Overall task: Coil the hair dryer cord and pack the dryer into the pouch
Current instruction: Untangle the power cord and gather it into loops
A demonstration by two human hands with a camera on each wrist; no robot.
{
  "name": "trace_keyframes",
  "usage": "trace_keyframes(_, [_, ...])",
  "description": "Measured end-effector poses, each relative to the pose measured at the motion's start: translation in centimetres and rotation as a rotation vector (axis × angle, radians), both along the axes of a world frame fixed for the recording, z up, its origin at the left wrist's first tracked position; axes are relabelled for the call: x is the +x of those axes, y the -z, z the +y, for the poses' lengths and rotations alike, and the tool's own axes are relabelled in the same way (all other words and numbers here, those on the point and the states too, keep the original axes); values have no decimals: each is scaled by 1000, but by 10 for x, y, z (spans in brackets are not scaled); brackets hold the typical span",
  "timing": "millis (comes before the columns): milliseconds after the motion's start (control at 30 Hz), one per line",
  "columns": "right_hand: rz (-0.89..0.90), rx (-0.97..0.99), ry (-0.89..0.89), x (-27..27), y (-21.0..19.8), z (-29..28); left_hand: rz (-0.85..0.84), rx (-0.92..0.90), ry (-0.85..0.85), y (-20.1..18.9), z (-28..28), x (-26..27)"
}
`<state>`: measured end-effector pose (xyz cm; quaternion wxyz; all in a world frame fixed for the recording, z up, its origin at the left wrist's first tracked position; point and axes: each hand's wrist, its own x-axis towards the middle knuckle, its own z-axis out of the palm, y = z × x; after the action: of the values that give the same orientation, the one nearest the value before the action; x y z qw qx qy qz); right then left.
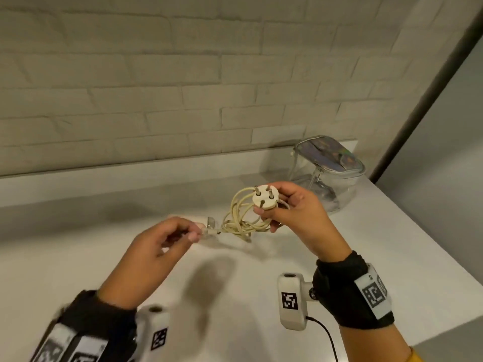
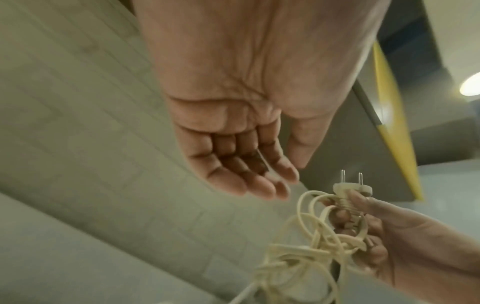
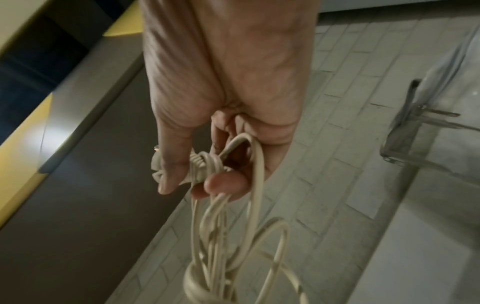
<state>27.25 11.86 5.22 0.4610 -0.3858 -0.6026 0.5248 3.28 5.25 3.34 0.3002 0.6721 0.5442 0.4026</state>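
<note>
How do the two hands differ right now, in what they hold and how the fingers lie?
The right hand grips the plug with fingers curled round it and cord loops hanging below; the left hand holds nothing. In the left wrist view the left fingers lie loosely extended, palm bare, beside the cord. Both are raised above the counter, each with a black wrist band.

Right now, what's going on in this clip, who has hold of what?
A person stands at a white counter. Their right hand grips the plug, pins up, with loose, tangled loops of cream cord hanging from it. The left hand is open beside the loops and holds nothing in the wrist view. The clear pouch sits at the back right. The dryer itself cannot be clearly made out.
</note>
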Motion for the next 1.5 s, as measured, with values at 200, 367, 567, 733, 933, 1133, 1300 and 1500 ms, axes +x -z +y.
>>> trace_keyframes(200, [77,29,-16,-12,-18,-17,-308,-52,274,-26,51,48])
trace_keyframes(367, [200,-86,24,-12,-17,-19,-425,-52,363,-26,59,47])
trace_keyframes(567, [81,-47,25,-16,-17,-20,-545,-121,474,-19,61,50])
trace_keyframes(733, [-28,-42,-13,-2,-19,-15,-551,-25,429,-11,59,49])
trace_keyframes(933, [-171,-88,-260,-1,-14,-15,-582,95,144,-13,60,45])
trace_keyframes(1133, [16,-250,-42,-18,-7,0,-555,41,123,-14,58,42])
trace_keyframes(1300, [166,-250,44,-6,-8,5,-629,-163,250,-9,52,35])
trace_keyframes(1500, [-9,-219,2,-1,-14,-1,-705,-220,160,-16,54,53])
